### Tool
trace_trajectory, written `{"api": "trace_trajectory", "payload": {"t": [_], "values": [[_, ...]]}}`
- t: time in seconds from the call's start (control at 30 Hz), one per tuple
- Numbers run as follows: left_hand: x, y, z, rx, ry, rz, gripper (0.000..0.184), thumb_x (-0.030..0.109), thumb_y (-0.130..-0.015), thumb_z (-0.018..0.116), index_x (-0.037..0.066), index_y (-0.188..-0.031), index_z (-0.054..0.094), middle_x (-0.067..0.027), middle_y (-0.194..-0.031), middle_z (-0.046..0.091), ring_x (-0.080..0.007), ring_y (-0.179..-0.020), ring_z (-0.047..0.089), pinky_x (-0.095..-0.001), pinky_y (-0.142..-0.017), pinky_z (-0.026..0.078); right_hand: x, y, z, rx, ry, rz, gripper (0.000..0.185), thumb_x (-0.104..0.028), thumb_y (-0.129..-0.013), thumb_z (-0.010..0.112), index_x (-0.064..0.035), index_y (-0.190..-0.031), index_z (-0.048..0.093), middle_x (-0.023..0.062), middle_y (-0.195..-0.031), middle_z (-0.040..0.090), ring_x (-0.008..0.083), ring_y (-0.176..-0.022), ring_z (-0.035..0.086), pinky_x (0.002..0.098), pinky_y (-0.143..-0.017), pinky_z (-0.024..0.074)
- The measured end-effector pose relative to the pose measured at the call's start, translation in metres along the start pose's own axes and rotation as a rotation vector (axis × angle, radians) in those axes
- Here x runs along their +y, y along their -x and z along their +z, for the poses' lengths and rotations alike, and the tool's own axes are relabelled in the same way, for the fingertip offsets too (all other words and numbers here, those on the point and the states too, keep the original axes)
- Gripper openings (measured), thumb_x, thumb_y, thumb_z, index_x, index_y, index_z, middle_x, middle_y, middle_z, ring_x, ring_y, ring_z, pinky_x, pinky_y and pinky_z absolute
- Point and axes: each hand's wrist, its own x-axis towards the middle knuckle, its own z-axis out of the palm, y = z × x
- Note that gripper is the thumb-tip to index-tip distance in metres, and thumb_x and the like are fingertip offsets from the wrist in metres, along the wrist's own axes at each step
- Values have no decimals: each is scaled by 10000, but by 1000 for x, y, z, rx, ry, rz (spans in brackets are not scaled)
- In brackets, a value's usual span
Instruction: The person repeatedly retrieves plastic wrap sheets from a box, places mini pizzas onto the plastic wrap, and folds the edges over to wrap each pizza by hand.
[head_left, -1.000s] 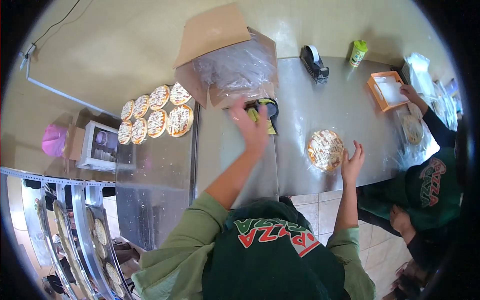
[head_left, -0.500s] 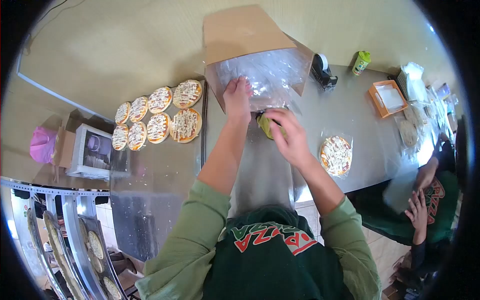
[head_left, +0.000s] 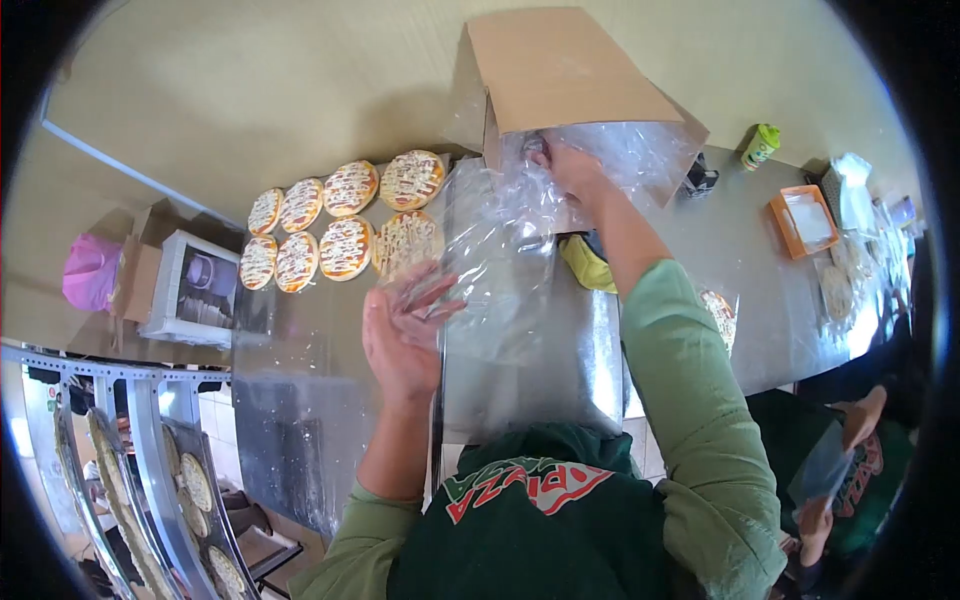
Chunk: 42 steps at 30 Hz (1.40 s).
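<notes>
A clear plastic bag [head_left: 505, 265] stretches down and left from an open cardboard box [head_left: 570, 65] full of clear plastic. My left hand [head_left: 405, 330] is at the bag's lower left end, its curled fingers showing through the film. Up inside the box mouth, my right hand [head_left: 568, 165] has its fingers closed on the plastic; the fingertips are partly covered. A yellow-green cloth-like thing [head_left: 587, 263] lies below the box, beside my right forearm. Behind the film, left of the box, one of several topped pizzas [head_left: 411, 178] is partly veiled.
A wrapped pizza [head_left: 722, 320] lies right of my right arm. Farther right are a tape dispenser [head_left: 699, 180], a green container [head_left: 761, 147] and an orange tray [head_left: 803, 220]. A co-worker's hands [head_left: 862, 415] hold a clear bag. At the left stands a metal rack [head_left: 150, 450] with pizza bases.
My left hand has come out of the box, down and left, with the film now stretched out. My right hand has moved from the yellow-green thing up into the box. The view has shifted.
</notes>
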Motion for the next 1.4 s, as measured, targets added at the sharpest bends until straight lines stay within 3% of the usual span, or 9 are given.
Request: {"api": "trace_trajectory", "payload": {"t": [0.1,0.3,0.43,0.7,0.8,0.93,1.03,1.23,1.4], "values": [[10,18,-17,70,110,-40,234,207,-935,390,4,-1004,485,-227,-1075,552,-364,-896,601,-440,-712,535,2,-36,21,212,85,4,453,-399,-881,436,-83,-1202,477,175,-1169,534,326,-1074,515,421,-902,402],[5,39,-42,178,-173,-103,157,34,-848,534,94,-989,501,-196,-1071,567,-331,-917,603,-429,-714,535,-16,-5,-12,49,-43,16,297,-175,-835,459,-49,-1078,574,192,-1140,536,333,-1074,506,412,-895,406],[-18,56,-37,245,-44,-213,263,80,-869,513,60,-1131,491,-119,-1118,558,-257,-978,573,-392,-783,517,-7,104,-23,512,-370,-572,427,48,-680,498,-82,-1080,566,157,-1069,527,325,-994,528,402,-825,450],[-18,89,12,153,-25,-242,206,87,-891,464,39,-1091,476,-142,-1054,565,-272,-898,597,-425,-792,486,17,168,22,110,-7,-931,340,-23,-668,586,-149,-984,578,115,-942,474,303,-859,507,373,-741,435],[-8,98,10,23,46,-73,148,60,-879,454,51,-1023,492,-107,-948,578,-230,-835,601,-399,-742,499,35,150,35,-44,-273,-809,230,-48,-687,615,-109,-900,552,117,-910,488,274,-844,542,400,-723,446],[21,106,-42,57,67,50,105,39,-850,461,72,-944,492,-64,-847,567,-196,-768,593,-389,-710,494,52,129,-24,813,-529,-435,149,-63,-698,598,-62,-815,506,128,-766,497,312,-803,538,386,-682,441],[25,115,-19,216,191,7,220,104,-844,485,63,-1060,503,-56,-928,586,-163,-806,583,-420,-788,474,31,123,-39,818,-327,-580,120,-144,-773,540,-40,-809,492,149,-844,537,328,-825,547,408,-722,425],[-12,119,-18,296,31,-94,240,225,-883,502,101,-1089,504,15,-791,563,-121,-728,566,-452,-837,452,4,-1,5,510,16,-379,262,-184,-844,414,-27,-992,563,162,-1092,554,329,-1007,531,399,-862,420],[-25,120,-37,334,153,-176,206,321,-901,494,146,-1010,497,53,-657,484,-94,-623,519,-436,-774,483,-14,-3,-7,98,274,-239,380,-212,-842,471,-58,-1186,517,174,-1223,495,343,-1082,496,422,-937,384]]}}
